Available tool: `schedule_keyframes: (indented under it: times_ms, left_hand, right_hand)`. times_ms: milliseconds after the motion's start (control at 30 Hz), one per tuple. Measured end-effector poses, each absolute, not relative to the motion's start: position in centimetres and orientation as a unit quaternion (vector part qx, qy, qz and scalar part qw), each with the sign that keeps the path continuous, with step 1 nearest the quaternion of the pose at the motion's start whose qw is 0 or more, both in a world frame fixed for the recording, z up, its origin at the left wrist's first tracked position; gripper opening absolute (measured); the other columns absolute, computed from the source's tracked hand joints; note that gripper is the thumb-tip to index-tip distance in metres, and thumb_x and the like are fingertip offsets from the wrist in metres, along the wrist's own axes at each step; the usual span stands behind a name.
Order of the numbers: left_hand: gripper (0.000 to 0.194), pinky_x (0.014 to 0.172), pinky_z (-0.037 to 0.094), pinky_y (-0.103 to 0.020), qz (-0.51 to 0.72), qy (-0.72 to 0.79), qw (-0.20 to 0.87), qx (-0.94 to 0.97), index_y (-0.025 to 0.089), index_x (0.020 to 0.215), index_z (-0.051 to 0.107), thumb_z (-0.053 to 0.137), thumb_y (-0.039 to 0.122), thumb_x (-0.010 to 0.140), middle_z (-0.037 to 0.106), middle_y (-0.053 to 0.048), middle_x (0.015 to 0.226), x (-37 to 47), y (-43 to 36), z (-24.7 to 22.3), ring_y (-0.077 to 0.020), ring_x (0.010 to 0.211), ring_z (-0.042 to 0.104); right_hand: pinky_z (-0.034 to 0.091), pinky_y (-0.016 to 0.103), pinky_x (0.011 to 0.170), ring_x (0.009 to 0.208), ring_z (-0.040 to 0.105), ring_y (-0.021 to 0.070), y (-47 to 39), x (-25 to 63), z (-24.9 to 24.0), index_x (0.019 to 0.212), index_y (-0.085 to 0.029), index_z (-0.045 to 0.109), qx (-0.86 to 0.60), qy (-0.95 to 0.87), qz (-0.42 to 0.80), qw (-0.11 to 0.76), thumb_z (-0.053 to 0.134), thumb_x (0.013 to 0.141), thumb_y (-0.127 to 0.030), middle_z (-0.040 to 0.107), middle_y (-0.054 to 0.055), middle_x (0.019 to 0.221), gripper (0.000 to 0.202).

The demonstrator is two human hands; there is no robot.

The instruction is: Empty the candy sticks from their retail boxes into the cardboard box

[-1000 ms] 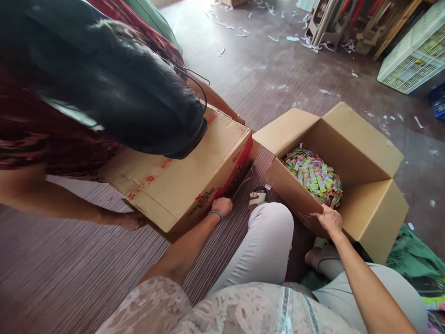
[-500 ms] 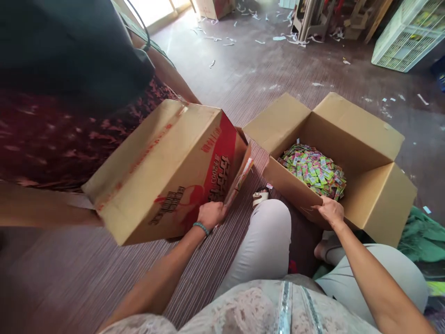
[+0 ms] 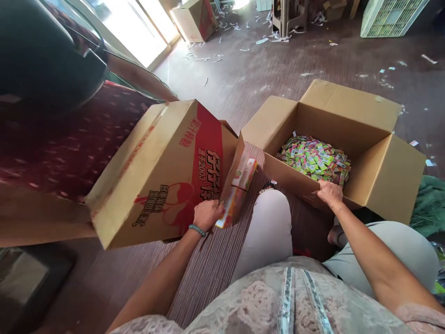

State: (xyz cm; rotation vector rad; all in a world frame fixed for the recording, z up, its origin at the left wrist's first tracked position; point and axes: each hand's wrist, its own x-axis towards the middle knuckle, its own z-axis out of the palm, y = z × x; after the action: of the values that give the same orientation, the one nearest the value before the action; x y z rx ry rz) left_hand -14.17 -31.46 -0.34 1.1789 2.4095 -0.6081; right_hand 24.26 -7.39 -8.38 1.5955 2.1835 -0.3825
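Observation:
My left hand (image 3: 207,215) is closed on the edge of a printed carton (image 3: 167,181), which leans on its side with its opening towards the right. Flat orange-and-white packages (image 3: 249,172) show against a flap at that opening. My right hand (image 3: 330,193) grips the near wall of an open cardboard box (image 3: 288,174), thumb side up. Inside the box lies a heap of small green and pink packets (image 3: 318,160). The box's flaps are folded outward, and the carton's inside is hidden from me.
At the left another person in dark red patterned clothing (image 3: 86,134) stands close behind the carton. Paper scraps (image 3: 203,59) litter the floor. Further off are a closed carton (image 3: 195,21), a stool (image 3: 285,21) and a white plastic crate (image 3: 391,18). Green netting (image 3: 429,204) lies at the right.
The printed carton has turned slightly, and more of its printed side and the flat packages now shows. My view has shifted a little. Both hands keep their grips.

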Motion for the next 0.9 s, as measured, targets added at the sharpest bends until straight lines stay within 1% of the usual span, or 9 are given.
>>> schedule_keyframes:
  times_ms: [133, 200, 333, 400, 500, 567, 700, 767, 900]
  left_hand:
    - [0.044, 0.088, 0.056, -0.036, -0.241, 0.854, 0.193, 0.419, 0.019, 0.101, 0.085, 0.046, 0.041, 0.098, 0.081, -0.019, 0.106, -13.1, -30.9, 0.1, -0.0327, 0.109, 0.076]
    - [0.047, 0.086, 0.057, -0.036, -0.251, 0.852, 0.19, 0.418, 0.019, 0.102, 0.085, 0.044, 0.04, 0.099, 0.081, -0.02, 0.107, -12.9, -30.9, 0.5, -0.0334, 0.109, 0.076]
    - [0.055, 0.089, 0.056, -0.037, -0.242, 0.852, 0.168, 0.433, 0.017, 0.107, 0.084, 0.037, 0.046, 0.103, 0.08, -0.02, 0.111, -12.9, -31.4, 2.1, -0.0346, 0.113, 0.074]
    - [0.053, 0.087, 0.055, -0.036, -0.241, 0.852, 0.169, 0.433, 0.018, 0.104, 0.085, 0.041, 0.048, 0.102, 0.081, -0.019, 0.108, -12.8, -31.5, 2.7, -0.0339, 0.11, 0.075]
    - [0.048, 0.083, 0.055, -0.034, -0.256, 0.851, 0.175, 0.423, 0.019, 0.101, 0.085, 0.045, 0.046, 0.101, 0.081, -0.018, 0.105, -12.3, -31.6, 3.1, -0.0329, 0.107, 0.076]
    - [0.05, 0.082, 0.054, -0.034, -0.264, 0.853, 0.165, 0.419, 0.018, 0.104, 0.085, 0.042, 0.045, 0.103, 0.081, -0.019, 0.108, -11.9, -31.8, 3.3, -0.0334, 0.108, 0.076]
    - [0.057, 0.083, 0.053, -0.035, -0.278, 0.849, 0.16, 0.421, 0.017, 0.108, 0.083, 0.036, 0.048, 0.106, 0.081, -0.019, 0.112, -11.5, -32.5, 3.6, -0.0342, 0.113, 0.074]
    - [0.055, 0.083, 0.052, -0.034, -0.281, 0.846, 0.165, 0.422, 0.018, 0.108, 0.083, 0.036, 0.047, 0.107, 0.081, -0.018, 0.113, -11.3, -32.6, 3.6, -0.0336, 0.112, 0.075]
    - [0.048, 0.081, 0.052, -0.032, -0.293, 0.84, 0.164, 0.427, 0.02, 0.102, 0.084, 0.043, 0.045, 0.104, 0.081, -0.017, 0.111, -11.3, -33.0, 3.7, -0.0327, 0.111, 0.075]
  right_hand:
    - [0.053, 0.034, 0.084, 0.111, 0.075, 0.0317, -7.4, 24.3, -8.5, 0.119, -0.02, 0.074, 0.576, 0.778, -0.149, 0.203, 0.063, 0.098, -0.041, 0.079, 0.016, 0.115, 0.032]
    - [0.053, 0.034, 0.085, 0.111, 0.075, 0.0311, -7.4, 24.3, -8.5, 0.119, -0.02, 0.074, 0.568, 0.783, -0.158, 0.198, 0.065, 0.097, -0.041, 0.079, 0.015, 0.116, 0.032]
    - [0.053, 0.033, 0.083, 0.111, 0.075, 0.0308, -7.5, 24.3, -8.5, 0.119, -0.019, 0.074, 0.569, 0.787, -0.152, 0.186, 0.062, 0.098, -0.038, 0.078, 0.016, 0.116, 0.031]
    - [0.053, 0.033, 0.082, 0.11, 0.075, 0.0314, -7.4, 24.2, -8.4, 0.12, -0.019, 0.074, 0.575, 0.782, -0.149, 0.19, 0.062, 0.099, -0.04, 0.078, 0.016, 0.116, 0.032]
    - [0.053, 0.032, 0.082, 0.11, 0.075, 0.0312, -7.4, 24.1, -8.1, 0.12, -0.019, 0.075, 0.572, 0.781, -0.159, 0.196, 0.064, 0.098, -0.042, 0.079, 0.015, 0.115, 0.033]
    - [0.052, 0.031, 0.083, 0.111, 0.075, 0.0303, -7.5, 24.0, -8.1, 0.119, -0.02, 0.075, 0.568, 0.785, -0.16, 0.19, 0.065, 0.098, -0.041, 0.079, 0.014, 0.116, 0.032]
    - [0.053, 0.031, 0.083, 0.111, 0.075, 0.0305, -7.4, 24.0, -8.4, 0.119, -0.019, 0.075, 0.576, 0.781, -0.156, 0.184, 0.066, 0.098, -0.041, 0.079, 0.015, 0.115, 0.032]
    - [0.053, 0.032, 0.083, 0.112, 0.075, 0.0309, -7.4, 24.0, -8.5, 0.12, -0.019, 0.076, 0.576, 0.781, -0.155, 0.185, 0.066, 0.099, -0.039, 0.079, 0.015, 0.115, 0.03]
    - [0.055, 0.033, 0.084, 0.11, 0.076, 0.0321, -7.5, 23.8, -8.5, 0.12, -0.017, 0.075, 0.574, 0.782, -0.157, 0.186, 0.067, 0.099, -0.036, 0.078, 0.017, 0.114, 0.03]
